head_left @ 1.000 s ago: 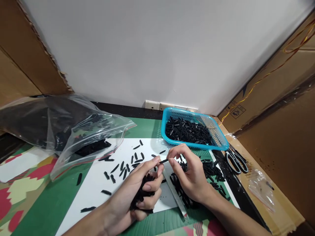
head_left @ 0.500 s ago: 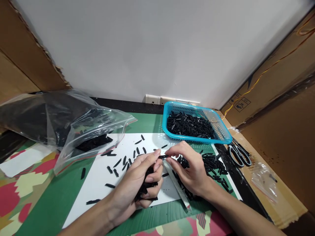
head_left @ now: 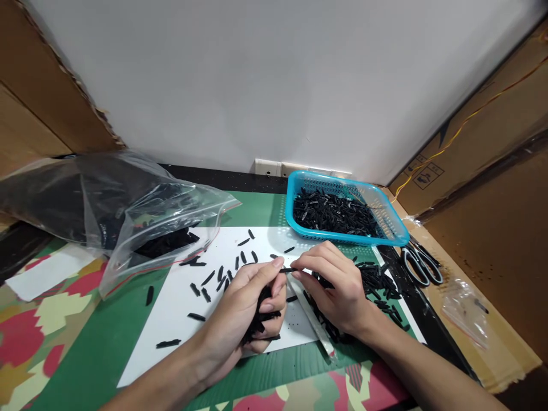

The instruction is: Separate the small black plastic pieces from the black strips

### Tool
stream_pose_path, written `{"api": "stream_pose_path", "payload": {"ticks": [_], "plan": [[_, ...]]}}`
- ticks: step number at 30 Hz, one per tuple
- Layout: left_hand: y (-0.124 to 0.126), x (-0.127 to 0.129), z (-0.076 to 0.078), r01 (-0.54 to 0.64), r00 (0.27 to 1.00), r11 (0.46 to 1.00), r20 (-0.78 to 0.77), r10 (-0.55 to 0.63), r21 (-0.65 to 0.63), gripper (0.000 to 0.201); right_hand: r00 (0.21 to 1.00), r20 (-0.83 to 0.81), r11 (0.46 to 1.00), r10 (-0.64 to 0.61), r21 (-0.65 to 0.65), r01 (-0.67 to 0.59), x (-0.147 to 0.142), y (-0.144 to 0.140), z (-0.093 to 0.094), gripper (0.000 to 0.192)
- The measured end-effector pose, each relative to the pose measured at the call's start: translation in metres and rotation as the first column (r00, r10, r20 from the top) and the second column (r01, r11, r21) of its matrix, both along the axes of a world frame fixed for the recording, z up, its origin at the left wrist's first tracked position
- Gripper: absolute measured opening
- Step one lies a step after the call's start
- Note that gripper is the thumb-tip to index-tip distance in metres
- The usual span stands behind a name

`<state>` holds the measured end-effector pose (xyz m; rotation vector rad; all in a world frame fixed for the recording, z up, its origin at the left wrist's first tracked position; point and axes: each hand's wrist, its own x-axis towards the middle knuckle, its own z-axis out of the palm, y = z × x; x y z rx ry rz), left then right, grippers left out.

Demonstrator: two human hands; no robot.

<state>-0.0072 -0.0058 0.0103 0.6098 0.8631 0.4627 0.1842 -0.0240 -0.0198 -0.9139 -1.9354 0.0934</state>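
A bundle of black strips (head_left: 259,311) is gripped in the curled left hand (head_left: 248,311), and one strip (head_left: 287,270) is pinched between its thumb and forefinger. The other end of that strip is pinched by the fingertips of the right hand (head_left: 338,288), so it is held between both hands above the white sheet (head_left: 171,319). Loose strips (head_left: 222,274) lie scattered just left of the hands. A pile (head_left: 377,282) sits right of the right hand, a blue basket (head_left: 396,231) beyond it. Scissors (head_left: 422,265) lie further right.
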Motion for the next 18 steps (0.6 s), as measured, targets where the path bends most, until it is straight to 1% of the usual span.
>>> {"api": "stream_pose_path", "payload": {"ticks": [9, 18], "plan": [[0.0, -0.0029, -0.0005, 0.009, 1.0, 0.999, 0.022, -0.008, -0.043, 0.05, 1.0, -0.019, 1.0, 0.004, -0.006, -0.005, -0.0008, 0.0001, 0.0037, 0.008], [-0.0003, -0.001, 0.0021, 0.005, 1.0, 0.999, 0.015, -0.005, -0.043, 0.049, 1.0, -0.001, 1.0, -0.002, 0.001, 0.002, -0.0006, -0.0008, -0.0008, 0.012]]}}
